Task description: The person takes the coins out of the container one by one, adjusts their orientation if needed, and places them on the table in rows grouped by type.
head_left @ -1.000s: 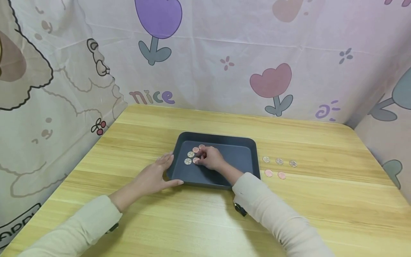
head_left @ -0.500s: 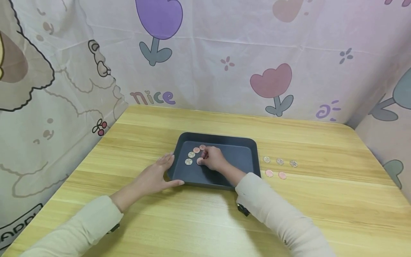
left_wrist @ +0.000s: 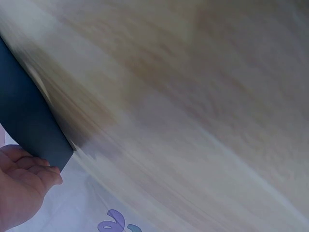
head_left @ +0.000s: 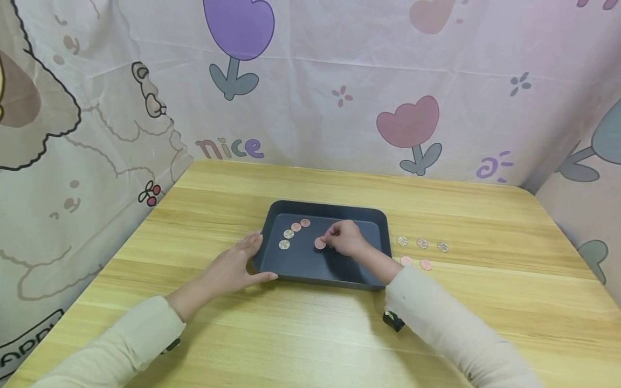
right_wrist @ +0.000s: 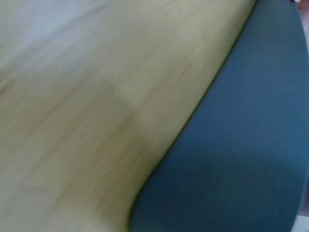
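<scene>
A dark grey baking tray [head_left: 291, 269] sits on the wooden table. My left hand [head_left: 233, 267] lies against its left end, fingers extended along the side wall and thumb at the front corner. In the left wrist view that hand [left_wrist: 24, 186] touches the tray's outer wall [left_wrist: 29, 111]. Over the tray floor, my right hand [head_left: 346, 238] pinches a copper-coloured coin [head_left: 319, 243] between thumb and fingertips. Two pale gold coins, one nearer me [head_left: 284, 244], and two copper-coloured coins, one farther back [head_left: 305, 222], form a curved line at the tray's left.
Right of the tray, three silvery coins [head_left: 422, 243] lie in a row on the table [head_left: 485, 302]. Two copper-coloured coins [head_left: 425, 264] lie in front of them, one close by the right sleeve [head_left: 436, 312]. A printed cloth [head_left: 315, 124] hangs behind the table.
My right hand has moved right across the tray with the copper-coloured coin, away from the line of coins at the left. The left hand has stayed at the tray's left end.
</scene>
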The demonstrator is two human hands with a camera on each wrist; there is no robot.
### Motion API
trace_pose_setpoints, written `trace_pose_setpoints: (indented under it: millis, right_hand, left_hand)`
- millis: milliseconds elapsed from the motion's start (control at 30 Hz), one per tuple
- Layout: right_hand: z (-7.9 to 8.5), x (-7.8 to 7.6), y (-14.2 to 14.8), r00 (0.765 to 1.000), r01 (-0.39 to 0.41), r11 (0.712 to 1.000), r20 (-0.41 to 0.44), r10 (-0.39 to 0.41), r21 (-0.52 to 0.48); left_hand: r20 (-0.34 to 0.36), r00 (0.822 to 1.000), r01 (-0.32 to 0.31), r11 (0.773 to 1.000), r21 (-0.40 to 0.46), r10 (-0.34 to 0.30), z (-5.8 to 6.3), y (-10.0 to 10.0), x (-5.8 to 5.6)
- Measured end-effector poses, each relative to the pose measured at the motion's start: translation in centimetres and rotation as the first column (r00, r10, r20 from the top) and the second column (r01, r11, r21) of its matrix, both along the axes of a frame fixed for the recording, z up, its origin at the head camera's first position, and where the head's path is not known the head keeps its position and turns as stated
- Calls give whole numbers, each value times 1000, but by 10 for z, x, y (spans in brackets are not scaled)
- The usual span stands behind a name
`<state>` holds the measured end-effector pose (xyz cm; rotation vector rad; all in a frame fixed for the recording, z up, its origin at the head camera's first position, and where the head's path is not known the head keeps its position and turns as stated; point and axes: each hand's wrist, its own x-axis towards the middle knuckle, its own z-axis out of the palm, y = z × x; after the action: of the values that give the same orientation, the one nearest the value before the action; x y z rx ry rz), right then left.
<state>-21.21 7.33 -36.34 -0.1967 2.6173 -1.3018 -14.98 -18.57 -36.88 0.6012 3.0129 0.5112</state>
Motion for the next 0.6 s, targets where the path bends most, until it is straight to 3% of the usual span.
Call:
trace_pose_setpoints:
  millis: [600]
  right_hand:
    - [21,13,70,998,55,997,38,-52,-62]
  left_hand:
    - [-7,1000,-5,1000,-10,4,-2,1,-1]
